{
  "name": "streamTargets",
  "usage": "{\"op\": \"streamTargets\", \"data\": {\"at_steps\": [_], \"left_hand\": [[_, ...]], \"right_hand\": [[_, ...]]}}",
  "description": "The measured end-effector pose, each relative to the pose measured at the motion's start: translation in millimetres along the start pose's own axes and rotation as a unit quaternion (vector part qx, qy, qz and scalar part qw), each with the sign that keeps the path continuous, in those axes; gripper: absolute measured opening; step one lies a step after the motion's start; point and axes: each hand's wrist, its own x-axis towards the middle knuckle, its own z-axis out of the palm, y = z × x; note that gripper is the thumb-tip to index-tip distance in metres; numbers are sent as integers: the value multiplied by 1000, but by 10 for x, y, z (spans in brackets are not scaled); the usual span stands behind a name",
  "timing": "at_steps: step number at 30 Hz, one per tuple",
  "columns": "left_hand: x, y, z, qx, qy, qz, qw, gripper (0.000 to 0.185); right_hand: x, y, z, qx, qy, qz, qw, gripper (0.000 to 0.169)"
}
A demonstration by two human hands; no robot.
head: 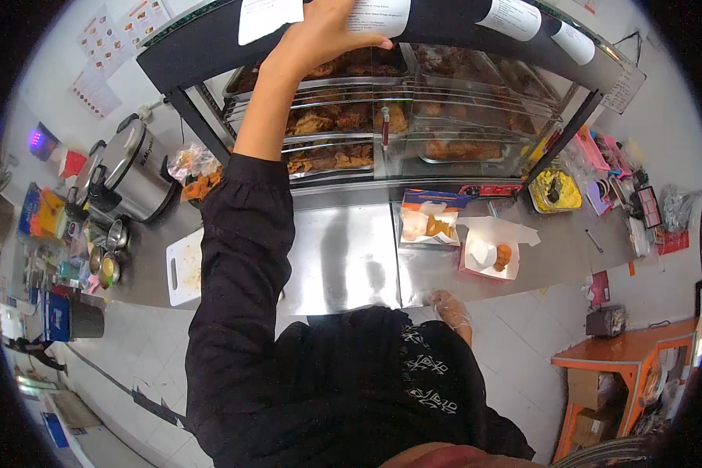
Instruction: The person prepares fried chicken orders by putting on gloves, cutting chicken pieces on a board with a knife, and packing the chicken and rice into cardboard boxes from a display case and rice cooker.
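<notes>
My left hand [322,35] is stretched up to the top front of a heated display cabinet [339,188], over paper slips [380,17] that bear printed writing. Its thumb is spread; its fingertips run out of the picture, so a grip cannot be made out. My right hand [449,309], in a clear plastic glove, hangs low by the front edge of the steel counter [345,251], partly blurred. Beyond it stand an open box [430,225] with food and a white cup, and an open white carton [491,251] holding a fried piece and a white packet.
Trays of fried chicken [327,117] fill the cabinet shelves. On the left are a large steel cooker [137,169], small metal bowls [108,269] and a white cutting board [184,269]. At right sit a tub of yellow food [556,190] and an orange table [626,345].
</notes>
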Motion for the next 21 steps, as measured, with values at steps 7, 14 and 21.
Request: {"op": "streamTargets", "data": {"at_steps": [7, 14, 21], "left_hand": [[-36, -22, 14, 5, 1, -3, 1000, 97], [-16, -14, 67, 9, 20, -1, 1000, 87], [-58, -52, 58, 13, 38, -2, 999, 84]], "right_hand": [[8, -166, -91, -6, -34, 57, 998, 32], [54, 159, 86, -46, 5, -16, 999, 34], [0, -265, -135, -28, 14, 52, 998, 36]]}}
